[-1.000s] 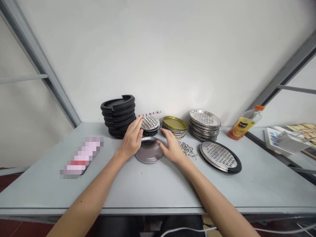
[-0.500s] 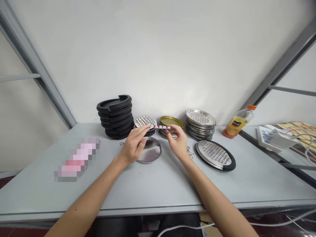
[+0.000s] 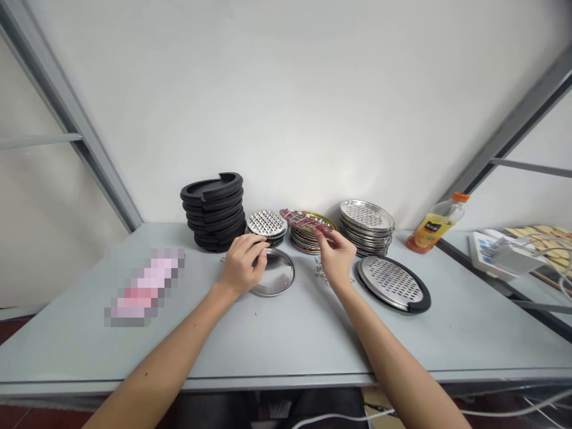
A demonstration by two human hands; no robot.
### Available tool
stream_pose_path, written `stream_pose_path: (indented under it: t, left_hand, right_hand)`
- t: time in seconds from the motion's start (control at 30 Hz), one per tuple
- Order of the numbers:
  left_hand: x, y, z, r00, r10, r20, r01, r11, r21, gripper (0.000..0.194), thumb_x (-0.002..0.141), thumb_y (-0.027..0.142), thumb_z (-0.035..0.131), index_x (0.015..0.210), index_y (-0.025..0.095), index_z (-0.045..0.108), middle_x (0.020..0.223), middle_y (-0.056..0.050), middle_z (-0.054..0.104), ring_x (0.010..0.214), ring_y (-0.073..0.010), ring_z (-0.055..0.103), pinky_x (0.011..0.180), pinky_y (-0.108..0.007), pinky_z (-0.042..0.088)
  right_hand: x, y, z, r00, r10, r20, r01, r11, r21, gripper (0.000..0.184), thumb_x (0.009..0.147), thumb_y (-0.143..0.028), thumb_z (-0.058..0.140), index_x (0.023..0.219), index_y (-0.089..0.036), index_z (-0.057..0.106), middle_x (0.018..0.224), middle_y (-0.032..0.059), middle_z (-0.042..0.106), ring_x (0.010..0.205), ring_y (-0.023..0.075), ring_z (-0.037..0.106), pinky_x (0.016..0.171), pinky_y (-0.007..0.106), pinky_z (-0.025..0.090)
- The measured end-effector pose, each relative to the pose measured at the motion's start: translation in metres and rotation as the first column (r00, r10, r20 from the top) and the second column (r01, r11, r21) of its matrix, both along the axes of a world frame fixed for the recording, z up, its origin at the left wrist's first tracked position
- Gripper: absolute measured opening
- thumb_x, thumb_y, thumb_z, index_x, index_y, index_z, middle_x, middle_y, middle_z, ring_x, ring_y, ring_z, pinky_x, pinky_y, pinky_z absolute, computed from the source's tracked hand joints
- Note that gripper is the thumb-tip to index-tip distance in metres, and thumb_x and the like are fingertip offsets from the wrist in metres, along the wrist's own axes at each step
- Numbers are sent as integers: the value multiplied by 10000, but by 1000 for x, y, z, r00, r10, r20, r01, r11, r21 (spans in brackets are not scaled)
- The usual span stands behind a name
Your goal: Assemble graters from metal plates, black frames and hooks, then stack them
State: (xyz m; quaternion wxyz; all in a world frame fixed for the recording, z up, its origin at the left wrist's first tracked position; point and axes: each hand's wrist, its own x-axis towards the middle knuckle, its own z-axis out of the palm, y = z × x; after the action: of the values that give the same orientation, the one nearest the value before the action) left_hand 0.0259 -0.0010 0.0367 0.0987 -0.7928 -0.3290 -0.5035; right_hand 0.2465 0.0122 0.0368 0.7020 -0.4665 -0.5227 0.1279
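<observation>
Your right hand (image 3: pixel 335 259) pinches a red-and-white printed strip (image 3: pixel 306 220) in its fingertips, the strip lying over a stack of gold-lined tin lids (image 3: pixel 302 240); your left hand (image 3: pixel 240 266) is well apart from it, curled at the rim of a steel disc (image 3: pixel 277 275) on the grey table (image 3: pixel 286 345), and whether it grips the disc cannot be told; a small perforated steel grater (image 3: pixel 267 223) stands just beyond those fingers; a metal chain (image 3: pixel 320 268) lies under your right hand, beside an oval grater with a black rim (image 3: pixel 391 283).
</observation>
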Motion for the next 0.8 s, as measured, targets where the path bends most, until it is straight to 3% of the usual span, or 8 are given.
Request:
stream_pose_path:
  t: [0.13, 0.2, 0.33, 0.5, 0.8]
  left_hand:
    - [8, -1, -10, 973, 221, -64, -226, 970, -87, 222, 911, 219, 455, 862, 167, 665, 946, -102, 636, 932, -247, 542, 824, -403, 444]
    - [11, -2, -13, 963, 258, -78, -267, 952, -149, 226, 920, 237, 447, 846, 164, 647, 880, -94, 618, 858, -239, 523, 787, -394, 443]
    - [12, 3, -16, 983, 179, -37, -182, 952, -245, 194, 926, 247, 445, 1029, 156, 582, 996, -98, 597, 943, -237, 522, 863, -391, 450]
    - [5, 15, -20, 991, 135, 27, -121, 950, -289, 305, 934, 271, 437, 1207, 148, 496, 1174, -125, 543, 1126, -250, 502, 1001, -415, 417]
    - [2, 18, -24, 997, 73, -38, -82, 922, -378, 469, 940, 337, 427, 1359, 129, 405, 1347, -168, 442, 1279, -280, 431, 1086, -442, 364]
  right_hand:
    - [2, 2, 2, 999, 13, -50, -14, 1000, -21, 301, 792, -394, 656, 938, -140, 722, 902, 94, 731, 824, 215, 665, 725, 326, 534]
    - [2, 2, 3, 999, 15, -50, -16, 999, -30, 309, 786, -407, 660, 927, -139, 721, 898, 94, 730, 818, 213, 662, 718, 320, 528]
    - [1, 1, 4, 1000, 11, -24, -12, 999, -48, 323, 782, -433, 656, 903, -140, 717, 860, 87, 722, 768, 198, 645, 676, 302, 513]
    - [1, 0, 4, 1000, 7, -12, -8, 998, -60, 333, 792, -448, 642, 899, -138, 704, 810, 69, 700, 712, 175, 612, 640, 281, 487]
    - [3, 2, 3, 1000, 13, -9, -13, 998, -62, 347, 799, -458, 636, 917, -137, 694, 790, 60, 684, 683, 163, 587, 633, 277, 469]
